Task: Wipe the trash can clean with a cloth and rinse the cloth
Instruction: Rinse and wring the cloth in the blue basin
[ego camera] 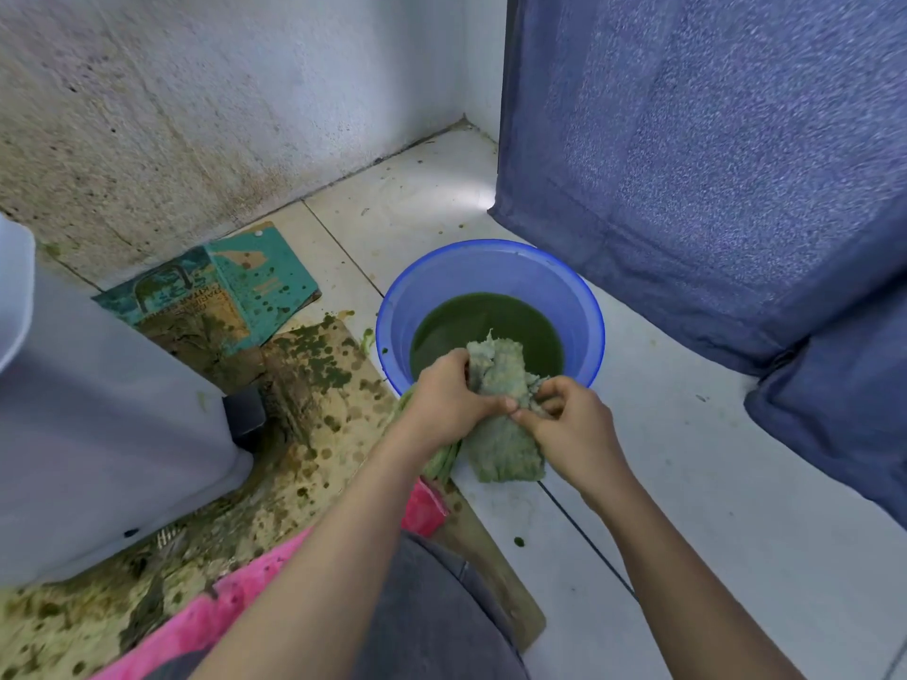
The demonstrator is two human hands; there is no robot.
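A pale, green-stained cloth [500, 434] hangs between both hands over the near rim of a blue plastic basin [491, 260]. The basin holds dark green water. My left hand [449, 397] grips the cloth's left side with curled fingers. My right hand [569, 424] pinches its right edge. The cloth's top end rises above the water and its lower end hangs outside the basin above the floor tiles. The white trash can [98, 409] stands at the left, its black pedal near the floor.
Green-stained cardboard [304, 419] covers the floor under the trash can, with a teal printed box flap [221, 296] against the stained wall. A blue fabric cabinet [711, 164] stands at the right. Pink cloth [216, 615] lies by my knee.
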